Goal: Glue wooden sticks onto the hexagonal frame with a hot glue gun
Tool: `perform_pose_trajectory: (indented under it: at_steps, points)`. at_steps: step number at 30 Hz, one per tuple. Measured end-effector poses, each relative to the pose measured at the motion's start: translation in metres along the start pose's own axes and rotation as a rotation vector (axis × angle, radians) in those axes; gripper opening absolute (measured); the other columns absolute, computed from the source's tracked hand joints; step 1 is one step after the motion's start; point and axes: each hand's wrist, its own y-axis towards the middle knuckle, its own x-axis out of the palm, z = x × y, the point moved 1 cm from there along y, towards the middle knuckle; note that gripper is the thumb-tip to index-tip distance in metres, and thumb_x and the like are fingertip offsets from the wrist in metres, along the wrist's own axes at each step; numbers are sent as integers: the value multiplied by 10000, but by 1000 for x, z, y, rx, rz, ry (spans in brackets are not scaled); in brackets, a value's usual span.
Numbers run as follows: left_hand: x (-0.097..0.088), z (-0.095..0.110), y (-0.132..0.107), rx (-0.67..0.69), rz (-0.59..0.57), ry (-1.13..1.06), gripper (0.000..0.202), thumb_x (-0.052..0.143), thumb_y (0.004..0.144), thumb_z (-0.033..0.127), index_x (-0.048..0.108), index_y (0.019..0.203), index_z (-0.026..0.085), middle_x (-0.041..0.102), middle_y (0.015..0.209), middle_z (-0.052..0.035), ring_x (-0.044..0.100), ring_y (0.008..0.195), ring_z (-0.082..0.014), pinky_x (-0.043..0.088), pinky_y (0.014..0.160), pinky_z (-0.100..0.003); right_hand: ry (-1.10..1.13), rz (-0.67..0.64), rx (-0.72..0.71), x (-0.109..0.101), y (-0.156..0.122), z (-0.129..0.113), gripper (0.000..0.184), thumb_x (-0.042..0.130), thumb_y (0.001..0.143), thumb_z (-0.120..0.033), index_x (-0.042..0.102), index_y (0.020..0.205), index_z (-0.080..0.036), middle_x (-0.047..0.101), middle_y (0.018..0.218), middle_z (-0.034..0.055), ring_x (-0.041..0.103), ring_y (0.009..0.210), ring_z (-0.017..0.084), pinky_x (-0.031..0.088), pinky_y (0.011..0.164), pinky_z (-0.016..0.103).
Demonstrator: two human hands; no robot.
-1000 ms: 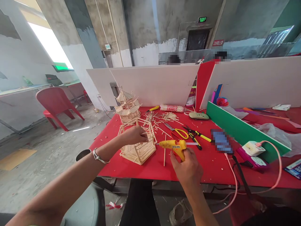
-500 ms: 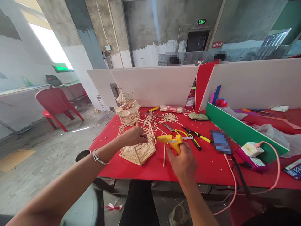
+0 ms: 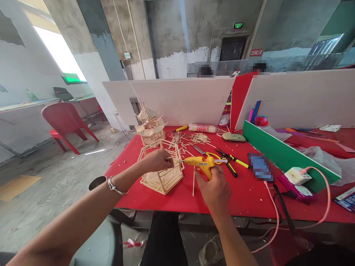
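Note:
My right hand is wrapped round the handle of a yellow hot glue gun, a clear glue stick poking from its back end. The gun's nozzle points left at the fingertips of my left hand, which is closed in a pinch on a thin wooden stick. Below that hand lies a low frame of wooden sticks, with a slatted floor and railings, partly hidden by the hand and wrist. A tiered pagoda model made of the same sticks stands behind it.
Loose sticks, a stick bundle, pliers, scissors and a phone lie on the red table. A green board and a power adapter with cables are at right.
My right hand and the glue gun have shifted very slightly left. The left hand keeps nearly the same place.

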Motion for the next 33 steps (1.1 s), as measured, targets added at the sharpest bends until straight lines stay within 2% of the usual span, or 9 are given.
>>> perform_pose_trajectory:
  at_steps: [10, 18, 25, 33]
  points:
    - [1, -1, 1, -15, 18, 29, 152, 551, 707, 296, 579, 605, 186, 514, 572, 35, 437, 574, -114, 287, 532, -245, 243, -155, 93, 9, 5, 2, 511, 433, 881, -653, 607, 1063, -209, 648, 1091, 86, 621, 927, 237, 374, 656, 292]
    - [2, -1, 1, -35, 34, 57, 172, 559, 709, 308, 551, 586, 188, 475, 545, 38, 396, 540, -108, 253, 508, -257, 258, -167, 103, 10, 4, 3, 496, 441, 881, -638, 614, 1063, -210, 655, 1087, 90, 626, 910, 228, 385, 654, 292]
    - [3, -3, 0, -44, 30, 45, 171, 565, 708, 326, 582, 605, 191, 502, 552, 35, 425, 543, -112, 263, 501, -253, 230, -180, 69, 16, 4, 0, 511, 435, 888, -644, 613, 1060, -198, 662, 1076, 101, 630, 928, 240, 390, 651, 302]
    - [4, -3, 0, -55, 53, 32, 196, 564, 708, 338, 559, 582, 188, 479, 534, 35, 408, 537, -110, 259, 503, -254, 195, -261, 104, 17, 1, 0, 527, 381, 923, -636, 593, 1110, -191, 684, 1051, 96, 647, 908, 242, 367, 631, 305]
